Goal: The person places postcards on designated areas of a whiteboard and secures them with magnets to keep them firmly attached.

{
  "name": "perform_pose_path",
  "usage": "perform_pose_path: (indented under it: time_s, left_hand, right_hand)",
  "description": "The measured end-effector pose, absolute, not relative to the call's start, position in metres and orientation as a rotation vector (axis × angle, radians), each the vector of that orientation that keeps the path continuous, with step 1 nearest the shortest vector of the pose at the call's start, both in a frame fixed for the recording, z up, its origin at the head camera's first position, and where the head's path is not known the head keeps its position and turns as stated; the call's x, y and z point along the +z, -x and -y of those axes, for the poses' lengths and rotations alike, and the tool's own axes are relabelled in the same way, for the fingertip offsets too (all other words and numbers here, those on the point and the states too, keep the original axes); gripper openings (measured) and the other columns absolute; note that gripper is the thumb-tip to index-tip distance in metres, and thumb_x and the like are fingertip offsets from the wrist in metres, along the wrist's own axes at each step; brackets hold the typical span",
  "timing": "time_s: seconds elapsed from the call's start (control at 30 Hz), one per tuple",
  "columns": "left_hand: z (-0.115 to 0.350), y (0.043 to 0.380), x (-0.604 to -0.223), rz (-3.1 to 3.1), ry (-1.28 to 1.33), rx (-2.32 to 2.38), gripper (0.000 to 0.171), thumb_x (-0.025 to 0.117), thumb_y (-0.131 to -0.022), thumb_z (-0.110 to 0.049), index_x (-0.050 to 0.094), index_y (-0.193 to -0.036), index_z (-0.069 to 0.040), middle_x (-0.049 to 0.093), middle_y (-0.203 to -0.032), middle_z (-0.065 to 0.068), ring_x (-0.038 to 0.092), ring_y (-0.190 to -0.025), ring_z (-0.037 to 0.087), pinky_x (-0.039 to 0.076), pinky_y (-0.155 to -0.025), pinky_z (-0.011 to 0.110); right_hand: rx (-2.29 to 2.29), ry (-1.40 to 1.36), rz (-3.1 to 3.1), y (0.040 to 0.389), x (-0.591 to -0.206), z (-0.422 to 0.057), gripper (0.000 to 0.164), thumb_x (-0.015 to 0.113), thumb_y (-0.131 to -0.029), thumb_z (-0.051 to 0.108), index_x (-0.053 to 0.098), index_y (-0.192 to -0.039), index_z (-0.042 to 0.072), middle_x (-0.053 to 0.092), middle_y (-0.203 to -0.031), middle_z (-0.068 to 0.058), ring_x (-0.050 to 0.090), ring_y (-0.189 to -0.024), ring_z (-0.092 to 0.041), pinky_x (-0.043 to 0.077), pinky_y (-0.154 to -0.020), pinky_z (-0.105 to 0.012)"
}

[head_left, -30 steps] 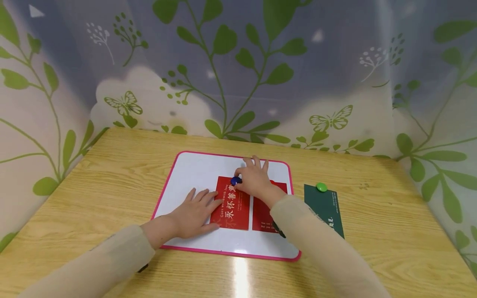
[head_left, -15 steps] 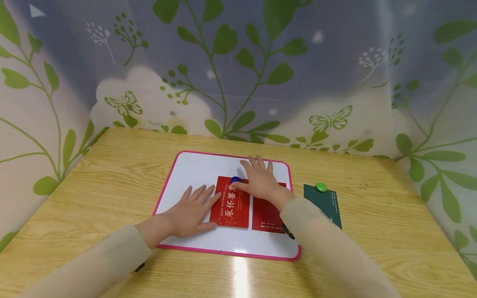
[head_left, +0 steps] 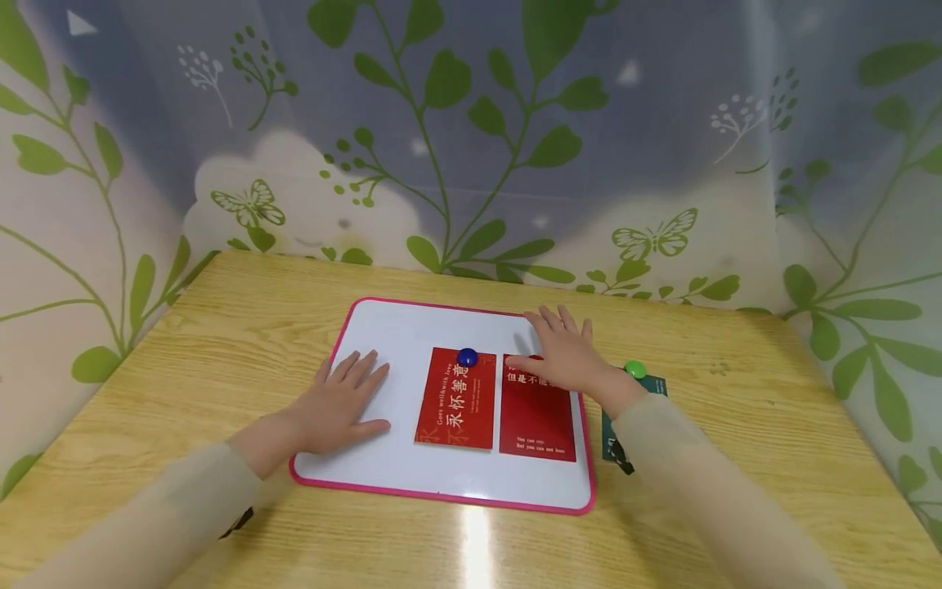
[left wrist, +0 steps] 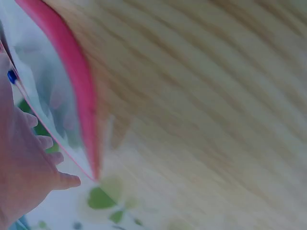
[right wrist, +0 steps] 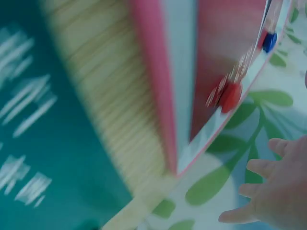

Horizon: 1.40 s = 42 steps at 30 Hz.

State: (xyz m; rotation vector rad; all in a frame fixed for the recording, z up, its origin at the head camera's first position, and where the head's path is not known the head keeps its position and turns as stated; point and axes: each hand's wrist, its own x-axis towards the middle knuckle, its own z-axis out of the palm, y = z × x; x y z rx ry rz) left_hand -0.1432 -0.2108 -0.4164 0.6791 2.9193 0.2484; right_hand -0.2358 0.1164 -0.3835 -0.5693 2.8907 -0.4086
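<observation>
A white magnetic board with a pink rim lies on the table. Two red cards lie on it side by side: the left card has a blue round magnet at its top edge, and the right card a red magnet, mostly covered by my hand in the head view. My left hand, fingers spread, is over the board's left edge, apart from the cards. With straight fingers and nothing held, my right hand hovers over the board's upper right, near the red magnet.
Right of the board, a dark green card lies on the wooden table, partly hidden by my right wrist. A green round magnet sits at its top edge. A leaf-patterned curtain hangs behind the table.
My right hand has let go of the blue magnet and moved right; the magnet stays on the left card. My left hand has drawn back leftward off that card.
</observation>
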Motion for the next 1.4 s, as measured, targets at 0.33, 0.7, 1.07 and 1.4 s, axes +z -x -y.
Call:
perform_pose_path:
  time_s: [0.33, 0.7, 1.07, 1.4]
  left_hand:
    - [0.242, 0.146, -0.422, -2.956, -0.511, 0.273, 0.079, 0.053, -0.090, -0.050, 0.027, -0.145, -0.001, 0.021, -0.152, 0.026, 0.018, -0.137, 0.050, 0.012, -0.105, 0.071]
    - [0.249, 0.148, -0.421, -2.938, -0.448, 0.273, 0.083, 0.052, -0.089, -0.054, 0.026, -0.145, 0.002, 0.018, -0.152, 0.026, 0.018, -0.137, 0.050, 0.012, -0.105, 0.071]
    - [0.249, 0.149, -0.423, -2.948, -0.456, 0.267, 0.082, 0.053, -0.089, -0.052, 0.027, -0.145, 0.002, 0.019, -0.152, 0.027, 0.019, -0.136, 0.050, 0.012, -0.104, 0.071]
    - [0.249, 0.148, -0.421, -2.946, -0.461, 0.291, 0.083, 0.053, -0.088, -0.053, 0.027, -0.145, 0.001, 0.020, -0.152, 0.026, 0.019, -0.136, 0.050, 0.012, -0.104, 0.071]
  right_hand:
    - [-0.441, 0.492, -2.930, 0.227, -0.380, -0.177, 0.086, 0.060, -0.085, 0.049, 0.023, -0.146, 0.001, 0.019, -0.150, -0.028, 0.008, -0.137, -0.051, 0.001, -0.102, -0.074]
    - [-0.323, 0.391, -2.913, 0.216, -0.387, -0.241, 0.092, 0.060, -0.081, 0.059, 0.031, -0.141, -0.005, 0.024, -0.145, -0.033, 0.012, -0.132, -0.057, 0.007, -0.097, -0.078]
    - [-0.187, 0.319, -2.858, 0.212, -0.397, -0.270, 0.093, 0.076, -0.065, 0.057, 0.047, -0.128, -0.005, 0.036, -0.134, -0.036, 0.026, -0.122, -0.060, 0.016, -0.092, -0.080]
    - [-0.216, 0.189, -2.765, 0.217, -0.393, -0.266, 0.095, 0.079, -0.064, 0.054, 0.043, -0.125, -0.009, 0.041, -0.120, -0.038, 0.037, -0.108, -0.052, 0.034, -0.089, -0.065]
